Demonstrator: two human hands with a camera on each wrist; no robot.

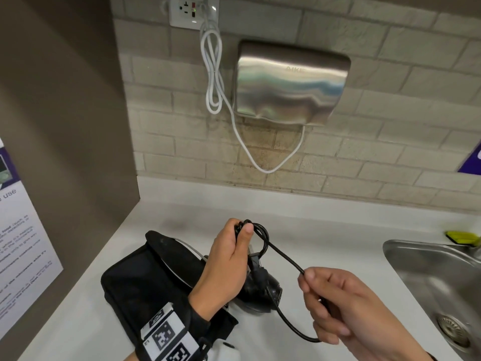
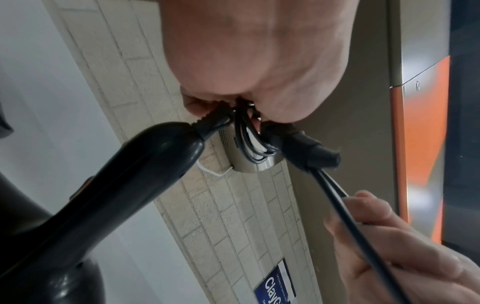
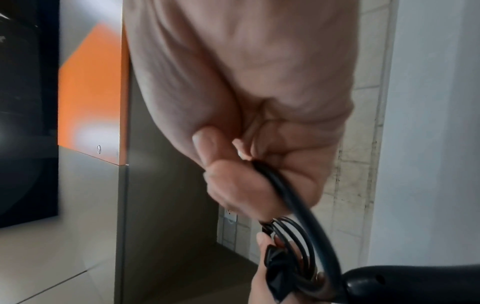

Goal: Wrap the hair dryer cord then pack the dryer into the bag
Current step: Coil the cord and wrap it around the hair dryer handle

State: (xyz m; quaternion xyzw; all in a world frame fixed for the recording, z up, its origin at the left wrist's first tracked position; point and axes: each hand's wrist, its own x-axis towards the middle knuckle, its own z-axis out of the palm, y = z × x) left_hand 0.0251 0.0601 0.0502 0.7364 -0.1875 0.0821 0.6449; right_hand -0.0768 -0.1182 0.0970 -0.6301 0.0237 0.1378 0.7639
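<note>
The black hair dryer hangs head-down just above the white counter, its handle rising into my left hand. That hand grips the handle's end together with several gathered loops of the black cord. From the loops one length of cord runs down-right to my right hand, which pinches it between thumb and fingers; the slack curls below the hand. The right wrist view shows the cord leaving the right hand's fingers. The black bag lies open on the counter under my left wrist.
A steel hand dryer hangs on the tiled wall, its white cable plugged into an outlet. At the right is a steel sink with a green sponge. A brown side panel with a poster stands left.
</note>
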